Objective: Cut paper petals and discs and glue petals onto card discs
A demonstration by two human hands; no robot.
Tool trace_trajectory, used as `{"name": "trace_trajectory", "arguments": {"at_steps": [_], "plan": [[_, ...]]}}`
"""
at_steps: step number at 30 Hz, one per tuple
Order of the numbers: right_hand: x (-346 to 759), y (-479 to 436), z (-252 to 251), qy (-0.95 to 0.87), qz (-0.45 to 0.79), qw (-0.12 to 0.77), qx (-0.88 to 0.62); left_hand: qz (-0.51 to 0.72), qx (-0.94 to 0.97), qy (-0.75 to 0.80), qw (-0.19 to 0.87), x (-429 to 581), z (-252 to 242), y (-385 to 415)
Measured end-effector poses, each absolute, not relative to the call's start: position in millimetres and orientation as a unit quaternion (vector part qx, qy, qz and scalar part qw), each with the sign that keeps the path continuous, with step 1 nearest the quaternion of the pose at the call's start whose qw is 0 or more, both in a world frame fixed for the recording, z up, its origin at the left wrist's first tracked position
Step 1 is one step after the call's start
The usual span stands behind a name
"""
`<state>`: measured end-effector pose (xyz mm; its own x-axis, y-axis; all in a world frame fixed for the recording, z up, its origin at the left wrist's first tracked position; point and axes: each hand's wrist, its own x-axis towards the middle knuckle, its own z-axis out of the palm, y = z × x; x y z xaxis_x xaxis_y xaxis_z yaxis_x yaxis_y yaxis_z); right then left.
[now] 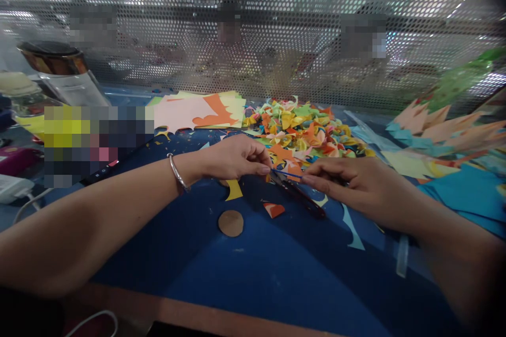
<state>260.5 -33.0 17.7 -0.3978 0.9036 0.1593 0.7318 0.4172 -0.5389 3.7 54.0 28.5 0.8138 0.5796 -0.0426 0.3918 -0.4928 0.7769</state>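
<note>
From here the bangle [177, 172] shines, smooth polished metal; the scissor blades [280, 178] look like duller metal. The screen [276, 63] is punched metal, the tabletop [177, 258] smooth with a soft sheen. Those paper scraps [304, 121] look matt, the green bottle [454, 84] glossy, see-through plastic.

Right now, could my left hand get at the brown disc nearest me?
Probably yes: the brown disc lies uncovered close to your left hand, past a yellow scrap, though that hand seems occupied with the thin blue strip.
</note>
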Motion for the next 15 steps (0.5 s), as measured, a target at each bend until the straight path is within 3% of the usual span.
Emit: {"name": "trace_trajectory", "arguments": {"at_steps": [10,15], "plan": [[262.4,-32.6,21.0,-0.837,0.154,0.197,-0.487,0.113,0.745,0.301,0.585,4.1,34.5,51.2],[262.0,-32.9,22.2,-0.841,0.144,0.190,-0.486,0.112,0.708,0.318,0.620,4.0,34.4,49.3]]}}
